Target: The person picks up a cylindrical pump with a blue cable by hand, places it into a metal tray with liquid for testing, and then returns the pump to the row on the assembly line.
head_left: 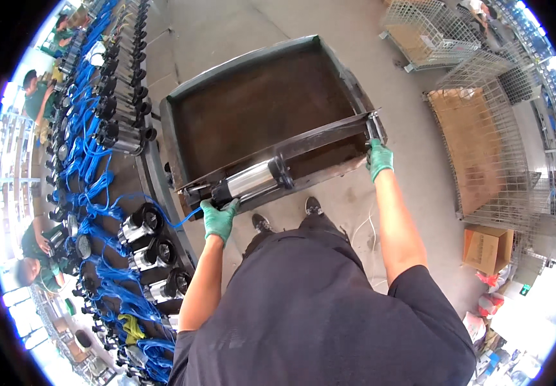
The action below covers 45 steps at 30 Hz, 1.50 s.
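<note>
The person stands at a rectangular metal tank (170, 132), both forearms reaching forward and apart. A silver cylindrical motor (251, 180) with black ends lies along the tank's near side, beside the crossbar (319, 137). The left hand (218, 220), green-gloved, is at the motor's left black end, thumb spread away from the fingers; how firmly it holds, if at all, cannot be told. The right arm extends straighter and farther, and the gloved right hand (379, 159) curls around the metal lever (372, 127) at the crossbar's right end. A blue cable (173, 225) runs from near the left hand toward the desk (120, 175).
</note>
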{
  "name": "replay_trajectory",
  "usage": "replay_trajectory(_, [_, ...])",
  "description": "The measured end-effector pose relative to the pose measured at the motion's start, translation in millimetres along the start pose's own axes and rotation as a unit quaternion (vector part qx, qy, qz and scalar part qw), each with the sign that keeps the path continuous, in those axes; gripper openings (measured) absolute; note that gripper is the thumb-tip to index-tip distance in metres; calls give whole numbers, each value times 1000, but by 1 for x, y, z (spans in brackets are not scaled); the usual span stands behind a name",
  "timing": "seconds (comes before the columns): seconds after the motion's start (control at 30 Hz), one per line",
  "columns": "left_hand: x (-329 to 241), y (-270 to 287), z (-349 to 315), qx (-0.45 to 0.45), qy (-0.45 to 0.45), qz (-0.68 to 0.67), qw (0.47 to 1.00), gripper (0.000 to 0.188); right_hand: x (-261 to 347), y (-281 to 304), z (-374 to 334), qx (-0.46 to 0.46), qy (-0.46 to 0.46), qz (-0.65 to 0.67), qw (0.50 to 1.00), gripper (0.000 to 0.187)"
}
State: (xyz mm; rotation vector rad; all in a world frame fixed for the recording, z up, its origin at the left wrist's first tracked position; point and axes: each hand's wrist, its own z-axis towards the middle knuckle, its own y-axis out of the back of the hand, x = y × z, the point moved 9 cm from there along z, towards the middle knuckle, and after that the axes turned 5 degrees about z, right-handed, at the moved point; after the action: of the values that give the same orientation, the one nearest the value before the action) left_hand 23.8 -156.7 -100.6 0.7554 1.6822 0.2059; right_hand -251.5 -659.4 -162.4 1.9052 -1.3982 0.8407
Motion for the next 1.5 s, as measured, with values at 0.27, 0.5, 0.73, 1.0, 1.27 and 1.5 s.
replay_trajectory(0.27, [-5,2,-2,-13,-4,20,1000,62,24,-95,-134,314,232,-337,857,36])
replay_trajectory(0.5, [10,0,2,-1,9,0,1000,69,11,-153,-145,418,337,-370,758,33])
replay_trajectory(0.73, [5,2,0,4,3,21,1000,64,6,-168,-142,465,264,-335,776,34])
replay_trajectory(1.0, [16,0,7,8,8,17,1000,69,-39,-155,-136,446,-113,-69,885,35])
replay_trajectory(1.27, [5,-4,2,23,25,-25,999,66,-34,-158,-133,418,-120,-130,891,47])
replay_trajectory(1.5, [5,-2,0,20,5,14,1000,59,-24,-188,-126,360,373,-549,656,44])
